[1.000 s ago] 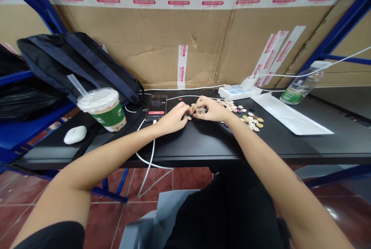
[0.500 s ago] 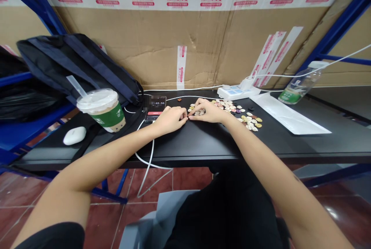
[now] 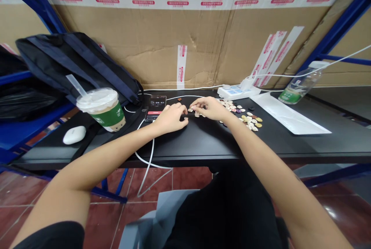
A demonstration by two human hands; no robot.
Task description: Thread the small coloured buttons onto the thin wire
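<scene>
My left hand (image 3: 172, 118) rests on the black table beside the phone, thumb and forefinger apart, with nothing plainly held between them. Just across from it, my right hand (image 3: 211, 108) reaches down with its fingertips pinched at a small pale button-like piece (image 3: 190, 110). A few more of these pieces (image 3: 197, 114) lie under its fingers, partly hidden. To the right spreads a loose pile of flat white, yellow, brown and purple pieces (image 3: 251, 120), part of it behind my right hand and wrist. One brown piece (image 3: 179, 99) lies alone toward the back.
A phone (image 3: 156, 106) showing a timer lies by my left hand, its white cable (image 3: 151, 150) hanging over the front edge. Leftward are a lidded drink cup (image 3: 101, 110), a white earbud case (image 3: 74, 135) and a backpack (image 3: 84, 67). Rightward are a power strip (image 3: 234, 92), white packet (image 3: 290, 113) and bottle (image 3: 301, 82).
My hands were nearly touching at the fingertips and have moved apart. My left fingers have opened. My right hand has shifted slightly up and back over the small pieces.
</scene>
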